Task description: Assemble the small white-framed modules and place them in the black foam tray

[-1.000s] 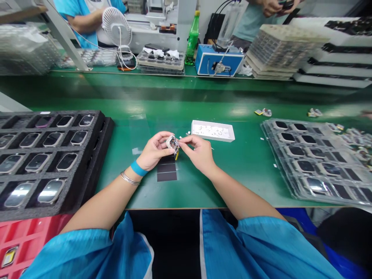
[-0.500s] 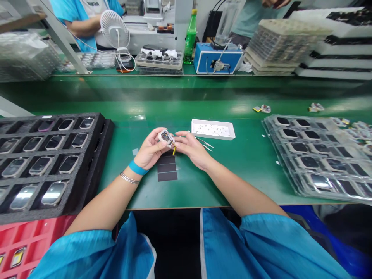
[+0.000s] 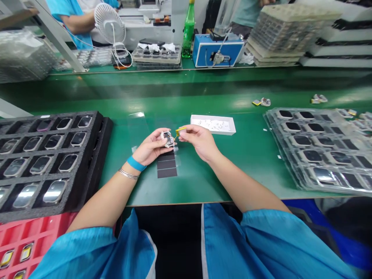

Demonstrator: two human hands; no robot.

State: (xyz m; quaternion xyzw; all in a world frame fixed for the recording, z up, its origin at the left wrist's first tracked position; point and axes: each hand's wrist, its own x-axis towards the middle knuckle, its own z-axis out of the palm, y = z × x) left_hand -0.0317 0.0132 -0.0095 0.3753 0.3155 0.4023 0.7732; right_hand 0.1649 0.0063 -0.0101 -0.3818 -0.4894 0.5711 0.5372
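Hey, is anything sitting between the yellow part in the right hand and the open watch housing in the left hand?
Nothing visible stands between them. The yellow part, held in the right hand, sits just beside the open watch housing in the left hand. Only a thin yellow strip crosses the small gap.

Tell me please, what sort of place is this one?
Probably an electronics factory line for smartwatches: a long green workbench, black foam trays and clear plastic trays holding rows of watch bodies, and a small open watch module in the left hand.
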